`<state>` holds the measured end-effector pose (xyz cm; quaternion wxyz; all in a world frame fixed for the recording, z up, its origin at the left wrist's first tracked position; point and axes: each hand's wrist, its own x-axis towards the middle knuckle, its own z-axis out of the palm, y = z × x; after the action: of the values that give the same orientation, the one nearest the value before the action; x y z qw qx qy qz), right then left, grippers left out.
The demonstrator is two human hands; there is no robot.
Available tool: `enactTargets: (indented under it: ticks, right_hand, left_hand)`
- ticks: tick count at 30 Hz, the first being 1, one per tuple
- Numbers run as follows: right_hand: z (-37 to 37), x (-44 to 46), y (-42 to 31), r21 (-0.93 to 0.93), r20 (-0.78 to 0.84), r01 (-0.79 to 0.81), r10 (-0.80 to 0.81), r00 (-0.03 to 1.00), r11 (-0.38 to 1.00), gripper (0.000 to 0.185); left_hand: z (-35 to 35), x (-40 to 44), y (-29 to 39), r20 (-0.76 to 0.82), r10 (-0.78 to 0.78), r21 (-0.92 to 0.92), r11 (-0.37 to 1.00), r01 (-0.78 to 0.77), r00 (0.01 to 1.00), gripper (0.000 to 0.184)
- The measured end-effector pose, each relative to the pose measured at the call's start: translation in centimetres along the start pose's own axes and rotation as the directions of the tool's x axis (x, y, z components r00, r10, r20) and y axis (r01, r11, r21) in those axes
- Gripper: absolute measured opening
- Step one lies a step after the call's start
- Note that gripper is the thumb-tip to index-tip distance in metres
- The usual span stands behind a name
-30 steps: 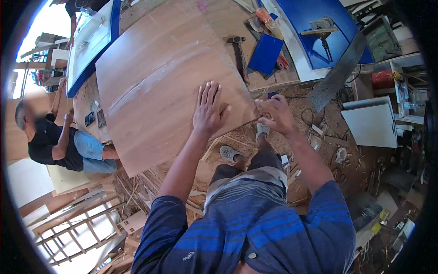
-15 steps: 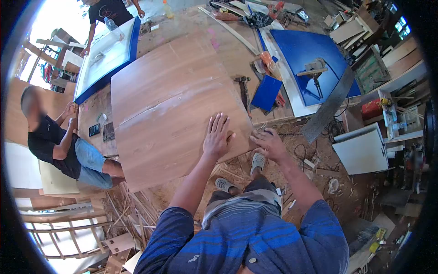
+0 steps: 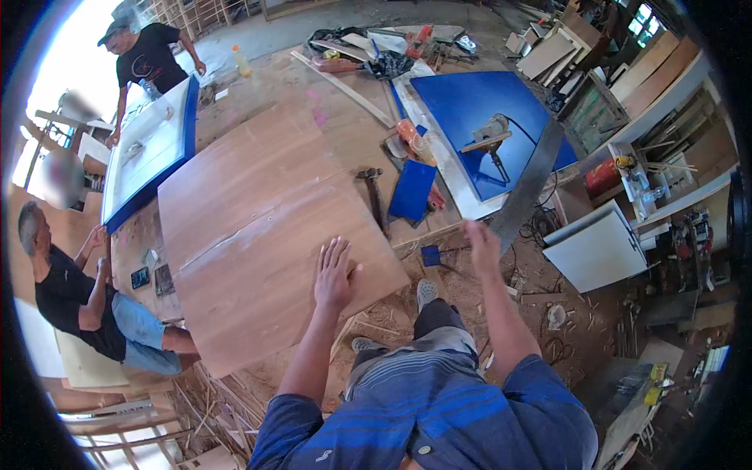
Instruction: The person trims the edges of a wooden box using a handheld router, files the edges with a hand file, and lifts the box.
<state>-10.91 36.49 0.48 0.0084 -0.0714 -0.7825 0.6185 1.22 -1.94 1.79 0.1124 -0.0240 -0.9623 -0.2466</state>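
Observation:
My left hand point(image 3: 335, 278) lies flat with fingers stretched on a large wood-grain panel point(image 3: 258, 258), near its close edge. A pale, scuffed seam with small holes runs across the panel. My right hand point(image 3: 482, 244) is raised off the panel, to the right of its near corner. Its fingers look partly curled but are blurred, so whether it holds anything is unclear. A small blue square piece point(image 3: 430, 255) shows between the right hand and the panel; what supports it cannot be seen. A hammer point(image 3: 374, 200) and a blue rectangular piece point(image 3: 413, 190) lie on the worktable beyond.
Right of the table tools, a power tool point(image 3: 492, 133) rests on a large blue panel point(image 3: 462, 102). Two people point(image 3: 86, 294) point(image 3: 153, 59) are by a blue-edged white panel point(image 3: 149, 157) at left. A white cabinet piece point(image 3: 595, 249) and wood scraps are on the floor.
My right hand has left the panel's near corner and moved up and right. The small blue square has come into view beside it. My left hand stays flat; the view has shifted.

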Motion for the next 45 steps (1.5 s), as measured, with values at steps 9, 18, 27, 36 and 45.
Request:
enactTargets:
  ticks: [9, 18, 27, 36, 45]
  right_hand:
    - [-19.6, 21.6, 13.2, -0.29, -0.584, -0.31, 0.09, 0.807, 0.905, 0.058]
    - [-25.4, 23.2, 4.1, 0.662, -0.021, -0.304, 0.421, 0.907, 0.685, 0.054]
    - [-16.0, 53.8, -2.3, 0.83, -0.053, -0.12, 0.292, 0.955, 0.545, 0.026]
    - [-8.6, 68.4, 0.6, 0.878, -0.046, -0.147, 0.386, 0.921, 0.456, 0.027]
    - [-2.0, 67.5, -8.7, 0.861, -0.194, 0.145, 0.052, 0.98, 0.487, 0.024]
  left_hand:
    - [0.2, 1.5, 1.6, -0.042, -0.093, 0.038, 0.995, 0.095, 0.995, 0.048]
    - [1.5, 3.1, 3.1, -0.047, -0.136, 0.179, 0.973, 0.142, 0.99, 0.049]
    - [1.9, 2.2, 3.0, -0.001, -0.194, 0.282, 0.941, 0.187, 0.981, 0.048]
    - [3.3, 1.9, 4.8, -0.114, -0.338, 0.385, 0.852, 0.355, 0.934, 0.048]
    - [3.2, 1.9, 4.8, -0.088, -0.367, 0.378, 0.848, 0.372, 0.926, 0.049]
